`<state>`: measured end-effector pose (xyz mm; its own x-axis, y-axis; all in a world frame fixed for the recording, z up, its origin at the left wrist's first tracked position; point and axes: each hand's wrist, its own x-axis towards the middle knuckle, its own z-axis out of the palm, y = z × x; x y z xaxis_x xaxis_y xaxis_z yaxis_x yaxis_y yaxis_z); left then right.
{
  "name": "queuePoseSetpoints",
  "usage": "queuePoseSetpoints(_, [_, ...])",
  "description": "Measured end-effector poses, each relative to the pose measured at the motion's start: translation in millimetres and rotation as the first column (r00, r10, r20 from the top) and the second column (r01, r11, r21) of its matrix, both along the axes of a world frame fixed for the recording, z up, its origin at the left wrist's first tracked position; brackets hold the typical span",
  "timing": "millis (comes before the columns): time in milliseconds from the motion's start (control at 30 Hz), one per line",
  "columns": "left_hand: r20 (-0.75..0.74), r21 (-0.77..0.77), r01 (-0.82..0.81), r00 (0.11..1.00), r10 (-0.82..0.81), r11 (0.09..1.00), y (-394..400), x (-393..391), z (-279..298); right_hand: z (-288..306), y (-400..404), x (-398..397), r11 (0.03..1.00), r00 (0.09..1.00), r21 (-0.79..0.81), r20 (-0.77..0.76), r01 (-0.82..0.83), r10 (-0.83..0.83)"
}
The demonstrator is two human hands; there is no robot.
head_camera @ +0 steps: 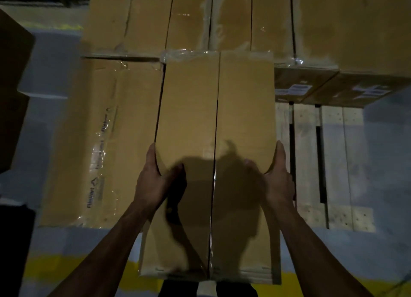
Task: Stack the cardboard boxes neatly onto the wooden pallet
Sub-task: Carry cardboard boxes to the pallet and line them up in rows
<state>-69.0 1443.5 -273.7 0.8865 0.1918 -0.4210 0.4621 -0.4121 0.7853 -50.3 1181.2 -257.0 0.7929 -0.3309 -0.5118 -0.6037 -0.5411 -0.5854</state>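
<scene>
Both hands, left (153, 181) and right (278, 181), gripped the box (213, 118) by its sides above the pallet (311, 163), and it probably needed squaring against the neighbouring boxes (100, 141) before lowering.

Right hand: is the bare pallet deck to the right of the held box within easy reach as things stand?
Probably yes, but not freely. The bare pallet slats lie just beside the right hand with nothing between them, yet that hand and the left hand both grip the held box, so it would have to let go first.
</scene>
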Motion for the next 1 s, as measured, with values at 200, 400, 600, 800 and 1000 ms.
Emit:
queuePoseSetpoints(200, [0.099,0.025,0.013,0.995,-0.015,1.0,12.8,15.3,-33.4,-40.5,13.4,7.1,1.0,1.0,0.014,0.028,0.006,-0.006])
queuePoseSetpoints(400, [0.057,0.072,0.0,0.998,-0.004,0.997,32.1,17.8,-78.0,-65.3,27.8,5.3,0.999,0.998,0.025,0.053,0.02,-0.021])
queuePoseSetpoints(600, [0.032,0.287,0.005,0.999,-0.015,0.958,32.2,20.2,-87.8,-77.1,38.4,9.8,1.0,0.999,0.016,0.041,0.024,-0.025])
queuePoseSetpoints(800, [-0.025,0.437,0.072,0.997,-0.068,0.897,34.6,23.0,-107.2,-90.6,42.1,17.0,1.0,1.0,-0.009,-0.002,0.029,-0.029])
queuePoseSetpoints(1000, [-0.106,0.591,0.194,0.981,-0.163,0.783,27.3,22.2,-120.0,-104.0,45.3,22.4,0.999,0.999,-0.036,-0.024,0.029,-0.03])
